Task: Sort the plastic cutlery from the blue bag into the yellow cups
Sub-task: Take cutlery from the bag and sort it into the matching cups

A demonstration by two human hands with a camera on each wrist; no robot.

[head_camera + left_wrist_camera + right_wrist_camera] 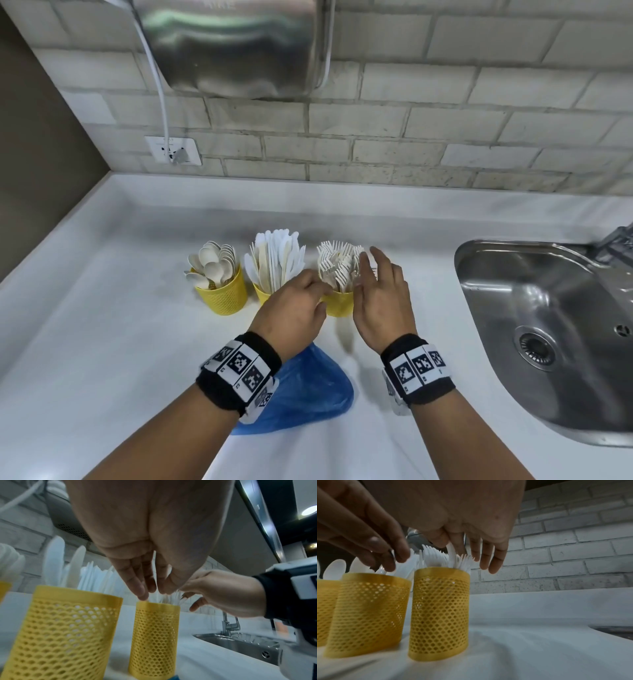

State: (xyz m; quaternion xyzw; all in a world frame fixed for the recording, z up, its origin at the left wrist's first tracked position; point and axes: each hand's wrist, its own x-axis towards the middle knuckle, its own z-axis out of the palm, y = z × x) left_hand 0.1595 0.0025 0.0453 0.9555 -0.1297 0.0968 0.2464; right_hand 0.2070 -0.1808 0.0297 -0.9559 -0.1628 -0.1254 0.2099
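Note:
Three yellow mesh cups stand in a row on the white counter: the spoon cup (222, 296), the knife cup (262, 296) and the fork cup (339, 305). My left hand (323, 294) reaches over the fork cup's left rim, its straight fingers (142, 593) touching the forks (339, 267). At the right of that bunch my right hand (366, 267) is spread, its fingers (494, 563) hanging beside the fork heads. Neither hand grips anything I can see. The fork cup (438, 612) and knife cup (368, 615) fill the right wrist view. Under my left wrist lies the blue bag (308, 390), flat.
A steel sink (496, 274) with a tap (616, 236) is set into the counter at the right. Behind the cups is a tiled wall with a socket (173, 150) and a steel dryer (233, 44). A pale blurred item (344, 337) lies between my wrists.

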